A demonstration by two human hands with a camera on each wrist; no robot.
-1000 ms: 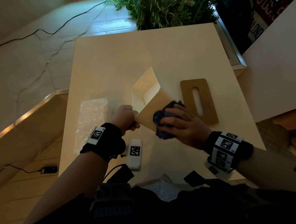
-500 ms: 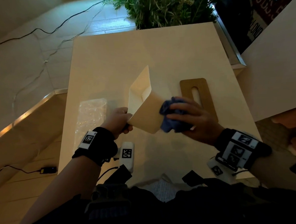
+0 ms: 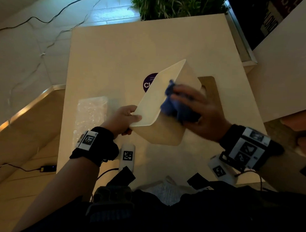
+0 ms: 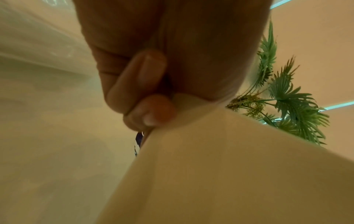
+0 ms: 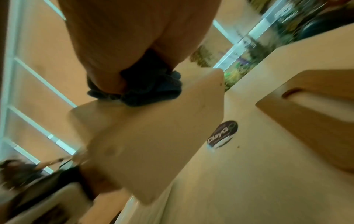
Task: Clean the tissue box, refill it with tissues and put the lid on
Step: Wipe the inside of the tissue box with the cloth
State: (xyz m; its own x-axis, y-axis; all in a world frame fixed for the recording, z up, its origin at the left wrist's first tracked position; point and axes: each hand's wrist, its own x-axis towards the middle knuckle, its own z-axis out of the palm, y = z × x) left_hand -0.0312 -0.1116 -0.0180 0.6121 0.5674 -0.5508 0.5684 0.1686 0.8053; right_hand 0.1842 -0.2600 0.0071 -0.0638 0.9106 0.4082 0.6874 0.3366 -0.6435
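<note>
A cream tissue box point(image 3: 154, 100) is held tilted above the table, its underside turned up in the head view. My left hand point(image 3: 124, 118) grips its near left corner, thumb on top; in the left wrist view the fingers point(image 4: 138, 84) curl against the box point(image 4: 220, 166). My right hand point(image 3: 199, 110) holds a crumpled blue cloth point(image 3: 173, 106) and presses it on the box's upper face; the right wrist view shows the cloth point(image 5: 153, 89) on the box point(image 5: 153, 144). The brown slotted lid point(image 3: 210, 90) lies flat behind the right hand, also the lid point(image 5: 310, 115). A clear tissue pack point(image 3: 91, 112) lies at the left.
A round purple sticker point(image 3: 149, 82) on the white table point(image 3: 134, 45) shows beside the box. A green plant point(image 3: 175, 5) stands past the far edge. Cables run over the floor at the left. A small tagged white device point(image 3: 127, 156) lies near the front edge.
The box has been turned over, so its open inside no longer faces me. The right hand with the cloth moved from the side wall up onto the raised face. The sticker is now uncovered.
</note>
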